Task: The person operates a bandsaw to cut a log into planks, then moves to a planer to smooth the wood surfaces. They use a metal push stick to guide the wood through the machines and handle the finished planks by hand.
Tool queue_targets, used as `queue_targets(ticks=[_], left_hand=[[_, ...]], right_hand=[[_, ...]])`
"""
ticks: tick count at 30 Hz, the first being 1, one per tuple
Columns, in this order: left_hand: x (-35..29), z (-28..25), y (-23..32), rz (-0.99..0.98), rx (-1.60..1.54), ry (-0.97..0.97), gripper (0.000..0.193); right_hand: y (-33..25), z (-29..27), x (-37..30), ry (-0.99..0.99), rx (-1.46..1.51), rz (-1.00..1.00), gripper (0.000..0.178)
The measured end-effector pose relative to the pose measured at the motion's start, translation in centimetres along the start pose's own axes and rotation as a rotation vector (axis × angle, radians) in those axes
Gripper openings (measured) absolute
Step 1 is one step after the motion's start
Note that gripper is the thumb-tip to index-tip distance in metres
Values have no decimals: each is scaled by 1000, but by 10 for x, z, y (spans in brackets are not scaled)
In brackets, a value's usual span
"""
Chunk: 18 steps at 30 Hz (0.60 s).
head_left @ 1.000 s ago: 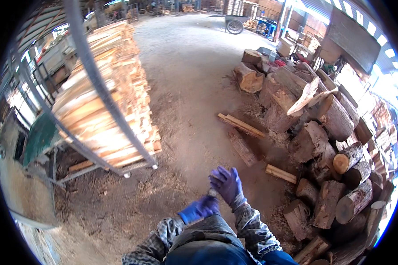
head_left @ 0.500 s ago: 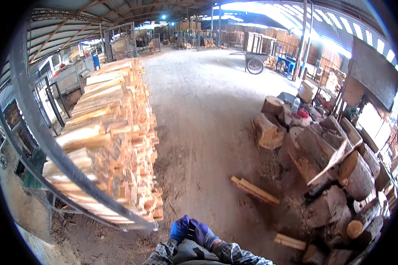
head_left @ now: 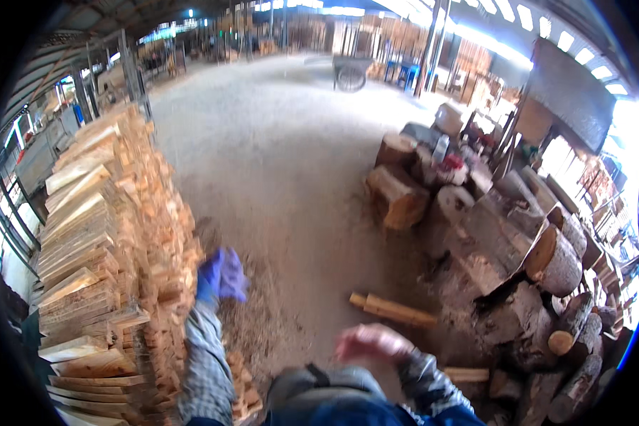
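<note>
My left hand [head_left: 208, 275], in a blue glove, is stretched forward beside the wood stack. Bunched at its fingers is what looks like a loose purple glove [head_left: 231, 278], though blur softens the outline. My right hand [head_left: 373, 342] is bare and smeared by motion, low in front of my body; I cannot make out its fingers. To the left stands a long stack of split wood slats [head_left: 85, 245], its rough ends close to my left forearm. Short sawn wood strips [head_left: 397, 310] lie on the ground beyond my right hand.
Logs and thick sawn rounds [head_left: 555, 259] are heaped on the right, with a bottle [head_left: 441, 148] and a red cloth [head_left: 451, 163] among them. Farther off, a wheeled cart [head_left: 351, 73] stands near metal posts [head_left: 433, 50]. The dirt floor [head_left: 277, 163] runs between stack and heap.
My hands, together before, are now apart: the left went forward and left, the right slightly right. The right hand's purple glove is off. My view has turned, and the metal frame left the picture.
</note>
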<state>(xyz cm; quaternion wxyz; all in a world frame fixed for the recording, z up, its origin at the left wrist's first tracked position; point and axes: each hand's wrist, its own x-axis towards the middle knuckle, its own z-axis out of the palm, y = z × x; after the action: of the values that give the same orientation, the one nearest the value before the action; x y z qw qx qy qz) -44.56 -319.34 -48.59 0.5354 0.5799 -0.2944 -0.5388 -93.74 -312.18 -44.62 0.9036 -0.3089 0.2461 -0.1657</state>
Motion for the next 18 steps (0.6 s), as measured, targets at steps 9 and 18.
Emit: queue_targets(ticks=[9, 18], left_hand=[[121, -11, 138, 197, 872, -5, 42], [315, -37, 159, 308, 234, 266, 21]], right_hand=[[-33, -183, 163, 536, -670, 218, 51], [-225, -137, 476, 75, -414, 114, 73]])
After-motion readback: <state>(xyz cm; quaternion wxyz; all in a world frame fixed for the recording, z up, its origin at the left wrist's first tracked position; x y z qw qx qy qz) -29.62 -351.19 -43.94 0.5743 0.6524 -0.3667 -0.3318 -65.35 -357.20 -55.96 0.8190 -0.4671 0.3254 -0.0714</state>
